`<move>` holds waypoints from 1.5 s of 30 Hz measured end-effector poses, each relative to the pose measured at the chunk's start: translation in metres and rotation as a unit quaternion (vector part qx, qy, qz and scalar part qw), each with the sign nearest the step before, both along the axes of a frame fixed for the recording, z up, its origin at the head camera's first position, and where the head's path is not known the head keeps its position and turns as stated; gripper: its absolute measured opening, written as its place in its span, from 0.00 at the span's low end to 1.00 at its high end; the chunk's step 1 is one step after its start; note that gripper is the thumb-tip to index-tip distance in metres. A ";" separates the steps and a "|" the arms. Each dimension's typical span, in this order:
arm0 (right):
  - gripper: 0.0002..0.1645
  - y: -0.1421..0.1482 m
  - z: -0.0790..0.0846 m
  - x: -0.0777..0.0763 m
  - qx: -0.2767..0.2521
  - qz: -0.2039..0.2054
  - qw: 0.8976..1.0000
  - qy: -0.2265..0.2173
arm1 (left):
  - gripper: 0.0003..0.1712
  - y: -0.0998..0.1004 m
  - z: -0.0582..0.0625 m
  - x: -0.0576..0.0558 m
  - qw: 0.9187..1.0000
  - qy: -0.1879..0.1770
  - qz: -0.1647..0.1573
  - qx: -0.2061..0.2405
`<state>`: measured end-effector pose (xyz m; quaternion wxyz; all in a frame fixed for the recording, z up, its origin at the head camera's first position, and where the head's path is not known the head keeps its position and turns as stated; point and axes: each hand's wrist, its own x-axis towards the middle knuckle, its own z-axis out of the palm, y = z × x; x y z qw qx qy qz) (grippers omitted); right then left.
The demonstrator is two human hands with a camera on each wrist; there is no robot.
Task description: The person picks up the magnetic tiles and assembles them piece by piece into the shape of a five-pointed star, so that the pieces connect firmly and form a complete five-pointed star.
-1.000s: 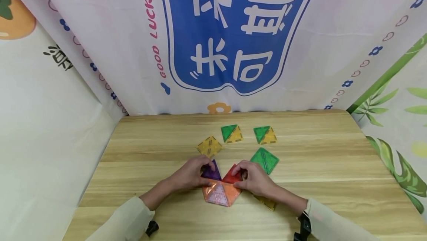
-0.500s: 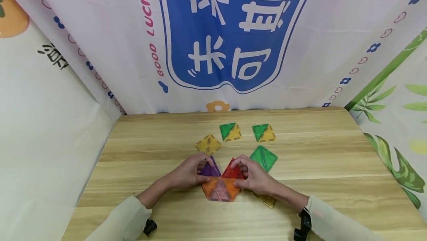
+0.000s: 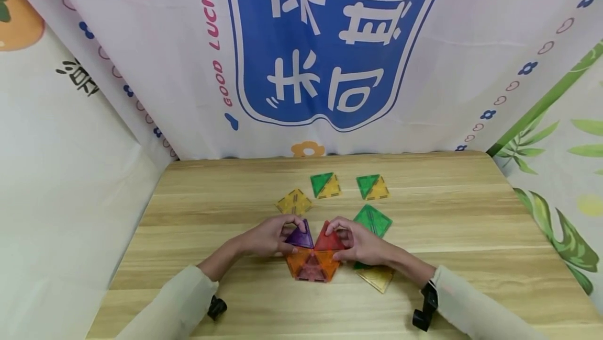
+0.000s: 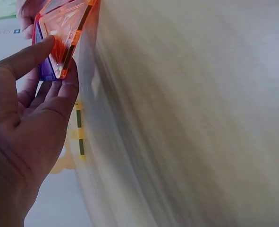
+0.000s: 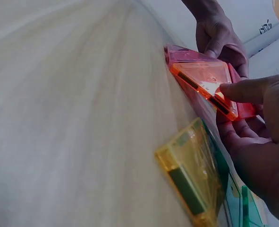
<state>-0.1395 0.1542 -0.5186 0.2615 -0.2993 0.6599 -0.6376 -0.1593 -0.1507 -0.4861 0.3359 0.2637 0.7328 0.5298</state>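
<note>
A fan of joined translucent triangular magnetic tiles is held between both hands over the table. My left hand (image 3: pixel 269 237) pinches its left side, thumb on the left orange tile (image 4: pixel 63 28) and fingers behind the purple tile (image 3: pixel 301 237). On the other side my right hand (image 3: pixel 366 245) pinches the right orange tile (image 5: pixel 203 78) and the red tile (image 3: pixel 329 240). Between the orange tiles sits a pink tile (image 3: pixel 312 270) at the front. A gap separates the upper tips of the purple and red tiles. Fingertips behind the tiles are partly hidden.
On the wooden table (image 3: pixel 212 193) lie two green-and-yellow squares (image 3: pixel 325 185), a yellow pair (image 3: pixel 294 202) and a green pair (image 3: pixel 372 221). Another yellow tile (image 3: pixel 377 279) lies beside a partly hidden green one under the right forearm. A printed curtain (image 3: pixel 424 94) hangs behind.
The tips of the purple and red tiles have drawn closer together. The fan's tilt has shifted, and its pink tile looks darker. Both hands keep their grip with only small movements.
</note>
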 end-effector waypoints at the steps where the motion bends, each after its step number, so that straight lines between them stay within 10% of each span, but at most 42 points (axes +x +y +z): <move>1: 0.26 0.000 0.000 -0.002 0.001 0.004 1.000 0.003 | 0.21 0.001 0.001 -0.001 1.000 0.001 -0.004 -0.004; 32: 0.25 0.000 0.001 -0.013 0.082 -0.016 0.992 0.093 | 0.24 0.013 0.009 -0.012 0.989 0.112 -0.043 -0.083; 45: 0.22 0.000 0.006 -0.010 0.168 -0.055 0.962 0.210 | 0.20 0.013 -0.004 -0.001 0.974 0.206 -0.013 -0.092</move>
